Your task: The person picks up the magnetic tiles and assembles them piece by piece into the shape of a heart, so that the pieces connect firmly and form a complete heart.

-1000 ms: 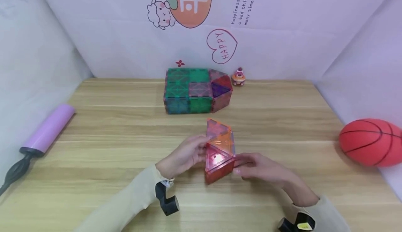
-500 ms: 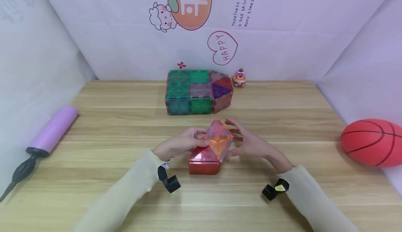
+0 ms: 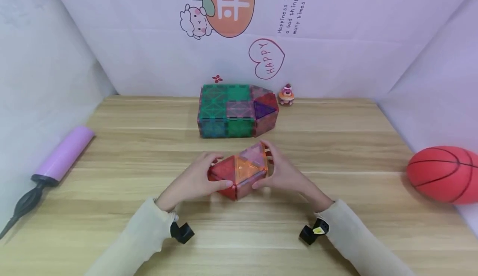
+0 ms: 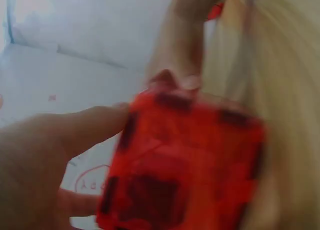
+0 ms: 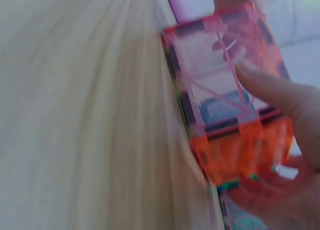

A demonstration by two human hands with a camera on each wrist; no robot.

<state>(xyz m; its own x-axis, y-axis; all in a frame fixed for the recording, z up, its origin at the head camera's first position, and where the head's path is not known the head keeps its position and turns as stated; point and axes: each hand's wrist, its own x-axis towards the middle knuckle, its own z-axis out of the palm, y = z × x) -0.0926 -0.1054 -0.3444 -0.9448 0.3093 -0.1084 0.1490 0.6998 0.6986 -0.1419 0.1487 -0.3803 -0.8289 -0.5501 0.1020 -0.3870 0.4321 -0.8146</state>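
Both hands grip a small block of see-through magnetic tiles (image 3: 246, 170) in the middle of the table in the head view. Its top joins red, orange and pink triangles into a slanted shape. My left hand (image 3: 196, 180) holds the red end, thumb on the near side and fingers behind. My right hand (image 3: 285, 174) clasps the other end, thumb at the near side and fingers round the far corner. A square red tile (image 4: 185, 160) faces the left wrist camera, blurred. In the right wrist view a pink tile (image 5: 215, 80) and an orange tile (image 5: 240, 150) show, with fingers on both.
Behind the hands stands a larger magnetic tile box (image 3: 228, 112), green and pink with a pointed right end. Beside it sits a small bear figurine (image 3: 286, 95). A purple hand pump (image 3: 65, 155) lies at left, and a red ball (image 3: 444, 174) rests at right.
The block has turned from pointing away to lying more crosswise, its red end now at the left. My left hand has shifted to that red end; my right hand has moved up onto the pink end.
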